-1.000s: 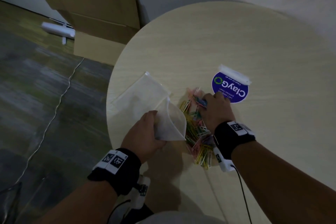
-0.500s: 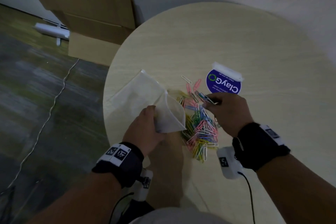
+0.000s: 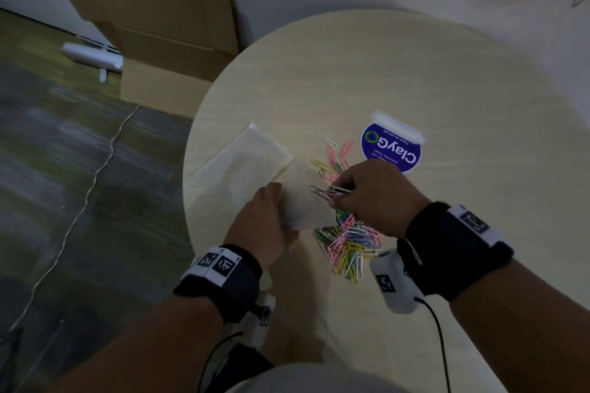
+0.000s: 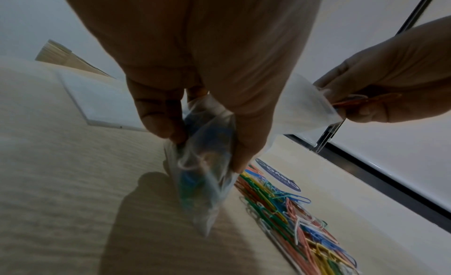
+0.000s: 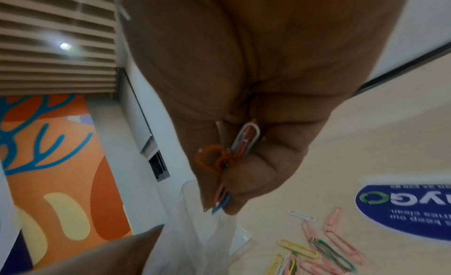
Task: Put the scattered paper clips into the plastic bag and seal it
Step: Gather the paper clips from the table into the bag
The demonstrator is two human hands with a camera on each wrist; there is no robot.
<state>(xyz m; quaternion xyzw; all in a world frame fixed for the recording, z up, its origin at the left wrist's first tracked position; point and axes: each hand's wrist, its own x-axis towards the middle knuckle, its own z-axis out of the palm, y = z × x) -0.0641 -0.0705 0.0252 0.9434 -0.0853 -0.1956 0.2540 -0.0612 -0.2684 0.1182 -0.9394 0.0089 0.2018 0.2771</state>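
Several paper clips [image 4: 195,175] already sit inside plastic bag [image 4: 207,182] gripped by left hand [image 4: 195,67].

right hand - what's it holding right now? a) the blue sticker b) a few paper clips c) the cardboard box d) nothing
b: the right hand pinches a few paper clips at the mouth of the bag, which the left hand holds.
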